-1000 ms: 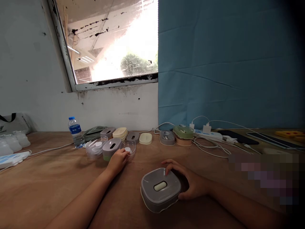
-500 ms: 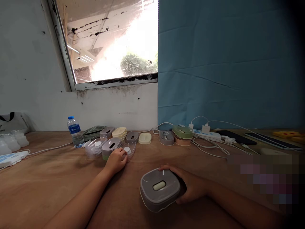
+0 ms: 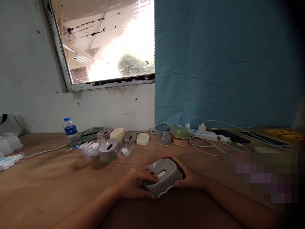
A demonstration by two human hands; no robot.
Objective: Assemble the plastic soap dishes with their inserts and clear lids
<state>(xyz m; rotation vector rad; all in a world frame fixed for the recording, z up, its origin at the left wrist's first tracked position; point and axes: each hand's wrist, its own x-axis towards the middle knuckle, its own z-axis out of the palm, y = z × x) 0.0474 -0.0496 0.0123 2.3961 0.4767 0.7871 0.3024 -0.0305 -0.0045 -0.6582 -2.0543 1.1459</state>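
Between my two hands is a grey rounded plastic box [image 3: 166, 167] with an oval slot in its top and a pale wavy lower edge. It is tilted above the near middle of the table. My left hand [image 3: 135, 183] grips its left side, fingers over the top by the slot and thumb at the lower edge. Round its right side is my right hand [image 3: 187, 175], with fingers behind and thumb in front. Something cream-coloured shows through the slot. What lies underneath the box is hidden.
On the wooden table [image 3: 59, 178], clear plastic covers [image 3: 125, 151], a grey-and-green box [image 3: 108, 151] and cream lids [image 3: 117, 133] stand at the back left. A water bottle [image 3: 72, 133] is beside them. A green-topped box [image 3: 179, 135], cables and a power strip [image 3: 205, 135] are back right.
My left hand has left the clear cover at the back and come to the grey box, now gripping its left side. The box has turned and tilted, and my right hand still holds it.
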